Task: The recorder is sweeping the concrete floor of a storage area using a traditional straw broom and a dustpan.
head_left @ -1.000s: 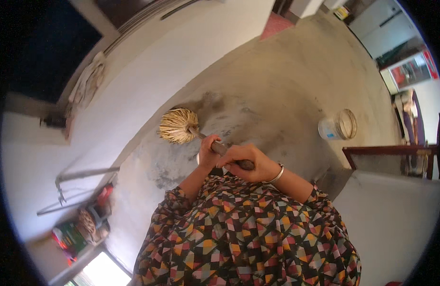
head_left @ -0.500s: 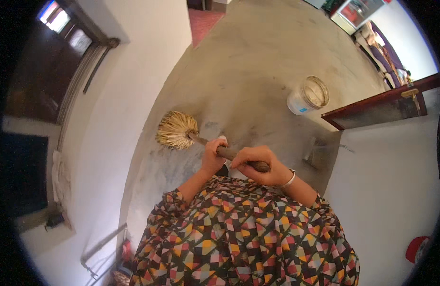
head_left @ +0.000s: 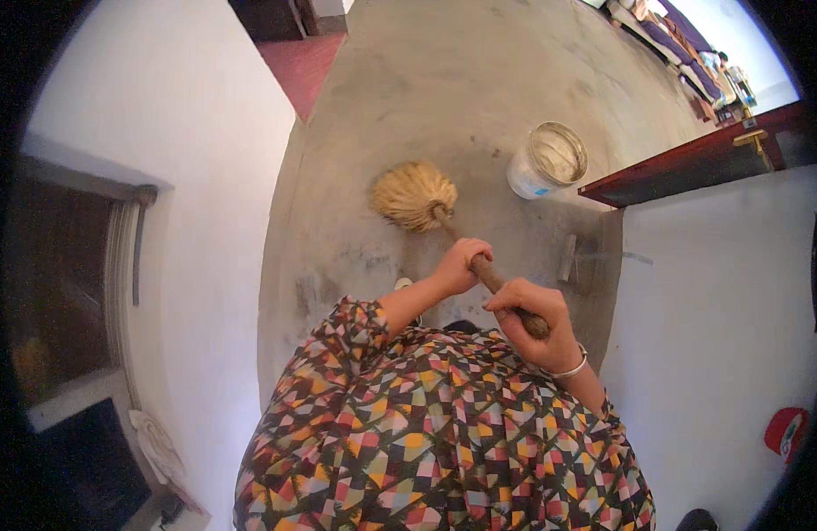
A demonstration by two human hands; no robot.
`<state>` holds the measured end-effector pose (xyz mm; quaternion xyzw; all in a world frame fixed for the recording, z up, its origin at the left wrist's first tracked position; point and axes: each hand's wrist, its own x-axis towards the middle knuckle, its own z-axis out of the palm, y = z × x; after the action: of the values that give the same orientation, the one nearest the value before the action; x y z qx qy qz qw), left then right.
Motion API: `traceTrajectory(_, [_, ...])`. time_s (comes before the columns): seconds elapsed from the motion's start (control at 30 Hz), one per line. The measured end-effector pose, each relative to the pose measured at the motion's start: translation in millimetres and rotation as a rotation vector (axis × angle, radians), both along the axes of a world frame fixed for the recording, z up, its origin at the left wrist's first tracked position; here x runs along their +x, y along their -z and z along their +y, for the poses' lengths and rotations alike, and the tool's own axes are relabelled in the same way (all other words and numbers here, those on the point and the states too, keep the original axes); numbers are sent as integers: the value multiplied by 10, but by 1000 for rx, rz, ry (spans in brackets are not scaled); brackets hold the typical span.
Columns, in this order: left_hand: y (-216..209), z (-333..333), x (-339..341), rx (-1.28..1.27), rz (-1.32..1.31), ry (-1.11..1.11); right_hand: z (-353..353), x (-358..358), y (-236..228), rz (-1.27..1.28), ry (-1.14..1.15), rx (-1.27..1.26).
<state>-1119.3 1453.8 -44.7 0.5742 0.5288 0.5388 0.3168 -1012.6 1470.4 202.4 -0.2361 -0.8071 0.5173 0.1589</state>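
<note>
A mop (head_left: pixel 414 196) with a pale yellow string head rests on the grey concrete floor ahead of me, its head a little blurred. My left hand (head_left: pixel 462 265) is closed round the middle of the wooden handle. Nearer to me and to the right, my right hand (head_left: pixel 536 326) grips the handle close to its rounded top end. A bracelet circles the right wrist. The handle slants from the right hand forward and left down to the mop head. Right of the mop head stands a white bucket (head_left: pixel 525 173), its inside whitish and stained.
An opened dark red door (head_left: pixel 682 159) with a brass handle juts in at right, by a white wall. A grey T-shaped tool (head_left: pixel 568 257) is near that wall's foot. At left runs another white wall (head_left: pixel 196 221). A red mat (head_left: pixel 306 71) lies far left; furniture (head_left: pixel 665 40) stands far right.
The mop head has swept from the left, near the wall, rightward and forward toward the bucket. Both hands have shifted right with the handle, still gripping it. The view has turned somewhat.
</note>
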Motion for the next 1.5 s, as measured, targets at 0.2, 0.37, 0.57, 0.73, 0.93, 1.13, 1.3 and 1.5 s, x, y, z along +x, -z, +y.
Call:
traceTrajectory(0.2, [-162, 479, 356, -100, 149, 145, 124, 322, 82, -25, 64, 138])
traceTrajectory(0.37, [-673, 677, 310, 55, 233, 146, 399, 438, -349, 79, -129, 212])
traceTrajectory(0.57, [-1281, 1084, 161, 145, 325, 149, 1078, 567, -790, 419, -183, 123])
traceTrajectory(0.73, [-461, 1195, 31, 58, 256, -116, 1761, 562, -325, 182, -330, -87])
traceTrajectory(0.93, [319, 1481, -27, -144, 372, -177, 2269, 530, 571, 209, -377, -201])
traceTrajectory(1.13, [-45, 2107, 293, -75, 269, -26, 2643, 864, 110, 186, -186, -161])
traceTrajectory(1.3, [-142, 2670, 590, -5, 279, 224, 2800, 1003, -209, 63, -173, -45])
traceTrajectory(1.5, [-412, 3236, 452, -6, 327, 426, 3037, 723, -283, 90, -172, 117])
